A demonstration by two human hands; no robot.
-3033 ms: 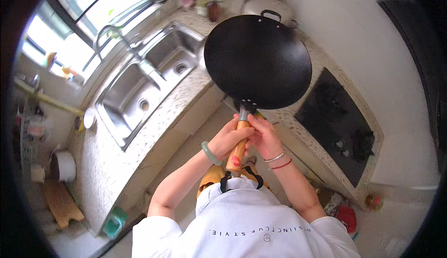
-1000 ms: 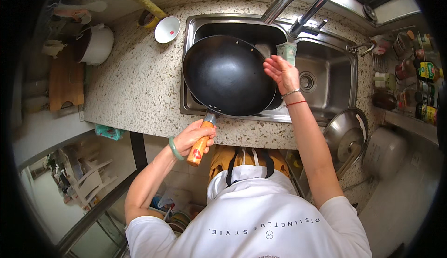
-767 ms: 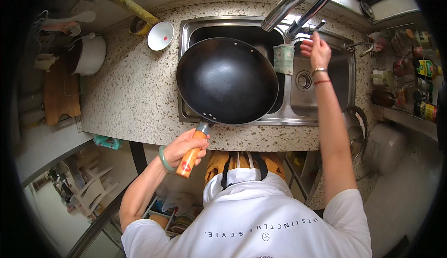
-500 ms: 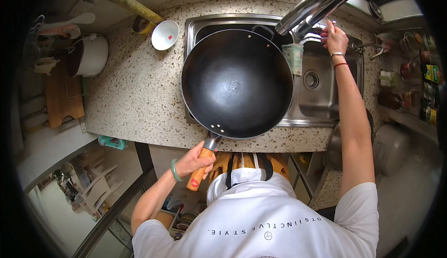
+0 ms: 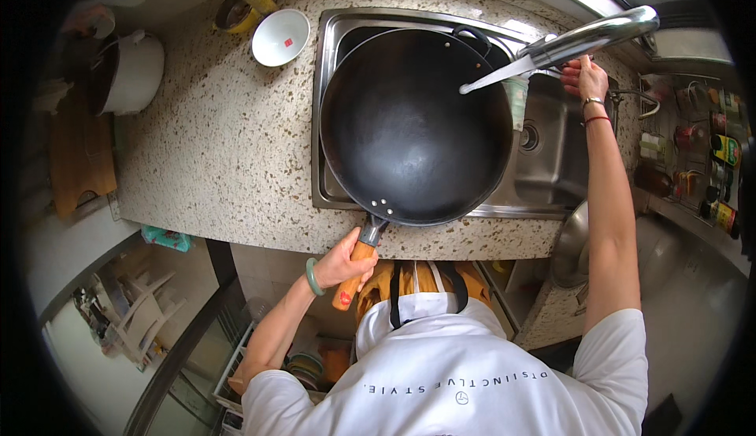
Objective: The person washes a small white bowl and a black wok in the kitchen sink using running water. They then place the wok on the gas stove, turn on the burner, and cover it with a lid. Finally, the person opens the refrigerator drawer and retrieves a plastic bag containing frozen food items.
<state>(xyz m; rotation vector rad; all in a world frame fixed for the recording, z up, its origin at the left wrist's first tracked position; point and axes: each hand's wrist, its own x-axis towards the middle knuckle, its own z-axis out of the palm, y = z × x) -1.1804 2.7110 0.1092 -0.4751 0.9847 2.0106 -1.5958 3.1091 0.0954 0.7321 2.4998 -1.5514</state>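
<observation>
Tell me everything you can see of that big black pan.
The pan is a wide, round wok, black, seemingly metal, faintly shiny. Pale rivets show near both ends: a wooden handle, marked red near its tip, on a grey collar at the near side, and a dark loop at the far rim. The left hand grips the wooden handle. The pan is hollow side up over the left basin; water runs into it. Whether it rests there is hidden.
</observation>
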